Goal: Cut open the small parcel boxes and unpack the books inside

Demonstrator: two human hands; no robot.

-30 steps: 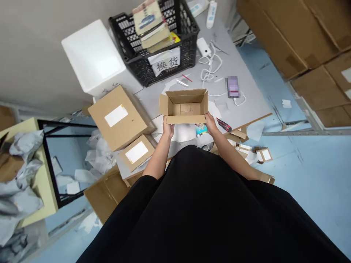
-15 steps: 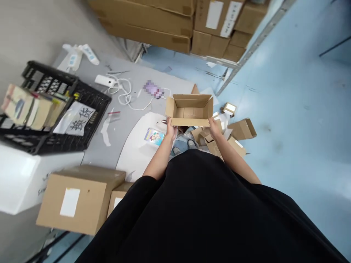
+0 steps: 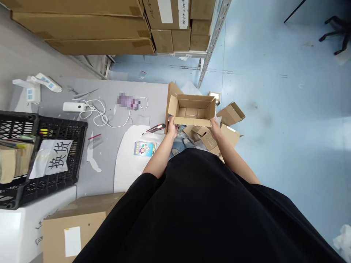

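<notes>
An open brown cardboard box [image 3: 195, 121] with its flaps folded out is held up between my hands, and nothing shows inside it. My left hand [image 3: 172, 128] grips its near left corner, fingers partly hidden beneath. At the near right corner my right hand [image 3: 215, 128] is closed on the same box. Just left of my left hand, on the grey table [image 3: 109, 87], lie a red and black box cutter [image 3: 155, 128] and a small colourful printed box [image 3: 145, 149]. Several discarded cartons [image 3: 208, 141] lie on the floor below the held box.
A black crate [image 3: 61, 128] with books and a handwritten sheet stands at the left. White cables [image 3: 101, 116] and power strips [image 3: 47, 82] are on the table. Stacked cartons [image 3: 82, 27] fill a shelf with a metal post [image 3: 215, 40]. A large carton [image 3: 74, 232] is at lower left.
The view has turned and shifted, so the table and crate appear further left and lower. Both hands keep their hold on the open box, which stays near the middle of the view.
</notes>
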